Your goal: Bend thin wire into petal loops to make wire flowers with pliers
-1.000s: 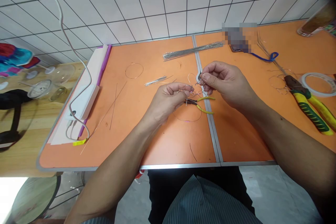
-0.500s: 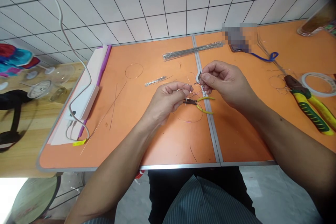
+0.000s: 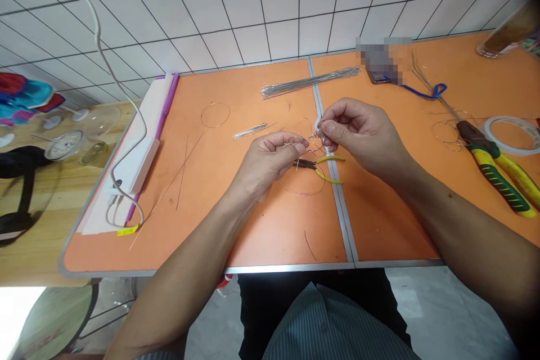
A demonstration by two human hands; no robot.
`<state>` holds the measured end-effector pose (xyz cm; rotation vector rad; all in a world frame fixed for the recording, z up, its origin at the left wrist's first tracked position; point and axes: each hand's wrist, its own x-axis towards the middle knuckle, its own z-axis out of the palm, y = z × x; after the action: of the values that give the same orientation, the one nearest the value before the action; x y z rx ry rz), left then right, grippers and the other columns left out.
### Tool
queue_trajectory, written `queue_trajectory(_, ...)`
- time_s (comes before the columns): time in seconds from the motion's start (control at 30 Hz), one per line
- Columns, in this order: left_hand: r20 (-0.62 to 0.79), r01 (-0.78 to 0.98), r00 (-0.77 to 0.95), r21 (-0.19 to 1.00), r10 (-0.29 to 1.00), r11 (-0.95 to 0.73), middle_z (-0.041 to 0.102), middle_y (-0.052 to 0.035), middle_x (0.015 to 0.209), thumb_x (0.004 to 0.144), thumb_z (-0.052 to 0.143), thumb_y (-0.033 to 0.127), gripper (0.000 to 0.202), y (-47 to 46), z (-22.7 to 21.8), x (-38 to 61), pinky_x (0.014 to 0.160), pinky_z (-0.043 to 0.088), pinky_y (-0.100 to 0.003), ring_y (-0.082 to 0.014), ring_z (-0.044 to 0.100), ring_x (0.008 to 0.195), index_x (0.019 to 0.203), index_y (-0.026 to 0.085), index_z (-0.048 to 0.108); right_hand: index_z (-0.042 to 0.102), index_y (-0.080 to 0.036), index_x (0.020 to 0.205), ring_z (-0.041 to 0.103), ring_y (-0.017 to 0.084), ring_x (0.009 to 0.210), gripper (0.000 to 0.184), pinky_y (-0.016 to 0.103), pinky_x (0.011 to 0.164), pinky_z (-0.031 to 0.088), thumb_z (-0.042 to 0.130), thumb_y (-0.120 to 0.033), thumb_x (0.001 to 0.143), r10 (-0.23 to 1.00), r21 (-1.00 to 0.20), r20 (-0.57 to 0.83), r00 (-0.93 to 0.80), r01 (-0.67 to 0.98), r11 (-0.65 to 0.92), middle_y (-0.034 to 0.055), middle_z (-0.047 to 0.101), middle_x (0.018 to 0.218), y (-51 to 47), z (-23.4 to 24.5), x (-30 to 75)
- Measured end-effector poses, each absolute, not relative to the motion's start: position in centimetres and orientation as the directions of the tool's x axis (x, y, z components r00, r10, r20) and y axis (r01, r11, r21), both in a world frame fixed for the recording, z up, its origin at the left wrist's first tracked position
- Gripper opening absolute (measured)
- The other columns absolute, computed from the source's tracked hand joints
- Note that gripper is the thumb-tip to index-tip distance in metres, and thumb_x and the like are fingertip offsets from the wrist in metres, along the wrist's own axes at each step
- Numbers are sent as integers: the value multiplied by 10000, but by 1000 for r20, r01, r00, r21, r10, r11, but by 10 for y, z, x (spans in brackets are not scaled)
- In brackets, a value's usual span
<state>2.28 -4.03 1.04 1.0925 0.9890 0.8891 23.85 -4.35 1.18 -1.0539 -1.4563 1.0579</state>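
Both hands meet over the middle of the orange table, each in a pinch. A thin bent wire [image 3: 314, 146] with small loops spans the gap between them. My left hand [image 3: 276, 157] grips its left part between thumb and fingertips. On the other side, my right hand [image 3: 358, 129] pinches the wire's right part. A larger wire ring [image 3: 304, 195] hangs or lies just below the fingers; whether it joins the held wire I cannot tell. Under the hands lie small pliers with yellow handles [image 3: 331, 171], partly hidden by the left fingers.
A bundle of straight wires [image 3: 310, 82] lies at the back, with a shorter bundle [image 3: 250, 131] nearer. Left are a wire ring [image 3: 215, 115], loose wires and a white power strip [image 3: 137, 163]. Large green-yellow pliers [image 3: 498, 169] and a tape roll [image 3: 512, 135] lie right.
The fingertips of my right hand have shifted slightly left, closer to my left hand. Both hands keep their pinch on the wire.
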Motion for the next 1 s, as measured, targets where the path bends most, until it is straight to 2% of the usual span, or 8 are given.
queue_trajectory(0.33,-182,-93,309,971,933,220,423,70,571,791,913,347,195,-40,10,22,493,141,-285,-69,264,506,820,195,795,763,-262,904,689,172,770,249,326,696,634,912,-449,975,968,-966,228,-107,99,239,21,746,894,-43,12,238)
queue_trajectory(0.57,-189,-104,306,968,933,230,442,72,584,762,931,347,219,-40,9,21,491,138,-288,-67,257,500,838,201,787,759,-258,903,688,168,768,251,319,699,621,917,-440,972,970,-969,219,-110,96,229,21,732,881,-43,11,239)
queue_trajectory(0.77,-158,-91,309,977,938,195,420,64,557,839,927,462,287,-39,4,19,506,145,-294,-76,253,504,873,195,827,751,-245,904,693,162,773,269,311,697,622,921,-442,973,974,-975,193,-116,90,204,28,737,902,-42,11,240)
queue_trajectory(1.0,-151,-97,337,976,929,194,356,78,515,887,903,494,327,-38,4,18,505,113,-289,-69,220,486,868,175,834,759,-244,943,696,156,747,234,305,666,631,914,-417,976,979,-984,146,-144,77,158,22,744,888,-41,9,241)
